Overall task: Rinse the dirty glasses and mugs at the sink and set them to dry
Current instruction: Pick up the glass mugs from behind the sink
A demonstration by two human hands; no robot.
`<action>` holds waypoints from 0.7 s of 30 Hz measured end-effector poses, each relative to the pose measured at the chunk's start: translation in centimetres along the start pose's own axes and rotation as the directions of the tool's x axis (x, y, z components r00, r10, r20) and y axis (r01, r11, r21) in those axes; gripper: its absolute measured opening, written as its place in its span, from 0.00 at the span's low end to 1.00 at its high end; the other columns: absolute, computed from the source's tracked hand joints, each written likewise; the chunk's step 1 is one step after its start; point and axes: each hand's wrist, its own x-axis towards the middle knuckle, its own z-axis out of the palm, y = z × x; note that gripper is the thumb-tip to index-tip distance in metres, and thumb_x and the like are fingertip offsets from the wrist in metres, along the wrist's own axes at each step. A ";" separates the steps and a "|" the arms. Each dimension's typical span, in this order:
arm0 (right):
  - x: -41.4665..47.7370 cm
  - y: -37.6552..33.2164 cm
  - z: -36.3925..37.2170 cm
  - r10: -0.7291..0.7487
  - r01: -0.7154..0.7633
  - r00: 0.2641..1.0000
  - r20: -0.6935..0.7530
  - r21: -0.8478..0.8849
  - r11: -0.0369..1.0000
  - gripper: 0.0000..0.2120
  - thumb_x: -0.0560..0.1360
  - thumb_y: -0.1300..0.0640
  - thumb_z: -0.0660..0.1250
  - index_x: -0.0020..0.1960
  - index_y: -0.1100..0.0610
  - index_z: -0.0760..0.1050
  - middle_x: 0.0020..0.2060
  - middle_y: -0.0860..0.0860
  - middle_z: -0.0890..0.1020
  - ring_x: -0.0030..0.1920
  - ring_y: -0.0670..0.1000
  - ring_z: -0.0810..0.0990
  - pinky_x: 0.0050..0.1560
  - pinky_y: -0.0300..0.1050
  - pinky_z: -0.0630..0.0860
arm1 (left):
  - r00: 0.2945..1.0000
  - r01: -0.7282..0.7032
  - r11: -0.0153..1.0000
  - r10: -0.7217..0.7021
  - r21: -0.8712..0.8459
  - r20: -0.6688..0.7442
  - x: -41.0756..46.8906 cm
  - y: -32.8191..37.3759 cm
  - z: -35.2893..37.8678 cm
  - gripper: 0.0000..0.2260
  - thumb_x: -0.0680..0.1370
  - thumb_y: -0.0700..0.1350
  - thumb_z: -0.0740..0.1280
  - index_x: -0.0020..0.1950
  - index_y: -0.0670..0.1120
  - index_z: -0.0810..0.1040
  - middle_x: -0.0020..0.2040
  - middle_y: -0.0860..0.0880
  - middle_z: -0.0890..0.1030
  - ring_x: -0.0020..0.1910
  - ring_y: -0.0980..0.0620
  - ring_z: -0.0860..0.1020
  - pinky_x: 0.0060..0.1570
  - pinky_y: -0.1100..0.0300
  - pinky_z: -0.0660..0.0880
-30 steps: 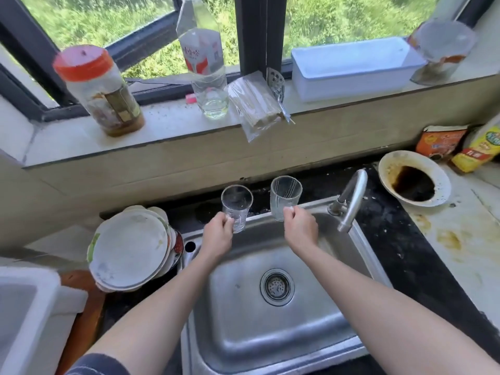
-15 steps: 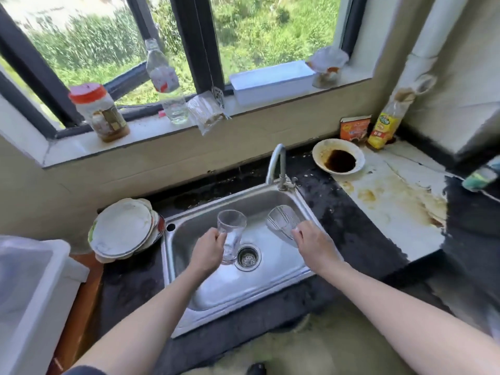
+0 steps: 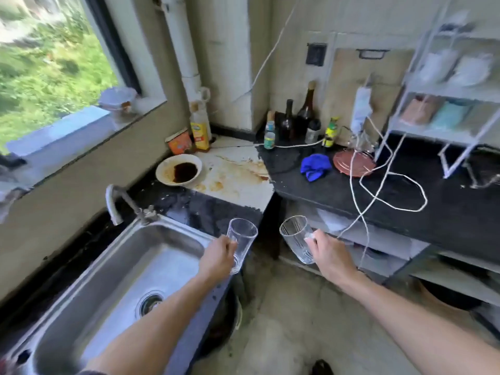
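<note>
My left hand (image 3: pixel 217 257) grips a clear straight glass (image 3: pixel 241 240), held upright just past the right rim of the steel sink (image 3: pixel 89 301). My right hand (image 3: pixel 328 257) grips a second clear glass (image 3: pixel 297 243), which tilts left and hangs over the floor in front of the dark counter (image 3: pixel 400 201). The two glasses are apart, side by side. The tap (image 3: pixel 116 201) stands at the sink's far corner; no water shows. The sink basin holds nothing.
A dirty plate with dark sauce (image 3: pixel 179 169) sits on the stained white counter. Bottles (image 3: pixel 297 123), a blue cloth (image 3: pixel 315 166), a red round mat (image 3: pixel 353 162) and a looping white cable (image 3: pixel 392 196) lie on the dark counter. A white wire rack (image 3: pixel 446 85) stands at the far right.
Both hands have carried their glasses out of the sink and to the right. The view has swung right from the window toward the counter with the rack.
</note>
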 end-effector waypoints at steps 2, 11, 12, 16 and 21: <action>-1.8 4.3 -2.1 0.097 -0.098 0.994 -0.054 -0.017 0.995 0.14 0.83 0.49 0.54 0.44 0.57 0.67 0.39 0.54 0.79 0.38 0.56 0.75 0.36 0.49 0.64 | 0.995 -0.075 0.997 0.074 0.010 0.073 0.5 3.9 2.6 0.13 0.81 0.50 0.56 0.45 0.42 0.73 0.45 0.43 0.80 0.47 0.41 0.77 0.45 0.51 0.72; -7.7 25.1 -10.1 0.402 -0.429 0.877 -0.263 -0.053 0.902 0.15 0.81 0.49 0.59 0.48 0.61 0.72 0.43 0.59 0.82 0.44 0.63 0.81 0.40 0.52 0.71 | 0.879 -0.356 0.934 0.339 -0.009 0.335 1.6 23.6 16.8 0.12 0.80 0.50 0.58 0.45 0.44 0.74 0.45 0.46 0.81 0.46 0.45 0.78 0.48 0.52 0.75; -8.2 27.3 -11.0 0.425 -0.453 0.866 -0.264 -0.052 0.890 0.15 0.81 0.49 0.59 0.48 0.61 0.72 0.43 0.59 0.82 0.45 0.63 0.81 0.41 0.53 0.72 | 0.864 -0.377 0.926 0.354 -0.004 0.358 1.6 25.9 18.5 0.12 0.81 0.50 0.57 0.45 0.44 0.74 0.45 0.46 0.81 0.46 0.45 0.78 0.48 0.52 0.74; -10.0 35.3 -15.3 0.493 -0.528 0.817 -0.300 -0.043 0.848 0.15 0.82 0.49 0.57 0.49 0.61 0.71 0.47 0.57 0.78 0.45 0.63 0.80 0.41 0.52 0.71 | 0.795 -0.475 0.880 0.424 0.012 0.433 1.4 34.4 25.1 0.12 0.81 0.50 0.56 0.41 0.46 0.70 0.41 0.47 0.77 0.44 0.44 0.76 0.44 0.52 0.70; -12.1 43.5 -19.5 0.535 -0.591 0.765 -0.359 -0.060 0.805 0.14 0.83 0.52 0.57 0.52 0.63 0.73 0.50 0.57 0.74 0.42 0.61 0.79 0.37 0.50 0.71 | 0.725 -0.546 0.838 0.482 -0.017 0.492 0.5 43.4 30.7 0.13 0.82 0.49 0.56 0.39 0.46 0.68 0.38 0.48 0.74 0.40 0.47 0.71 0.39 0.56 0.63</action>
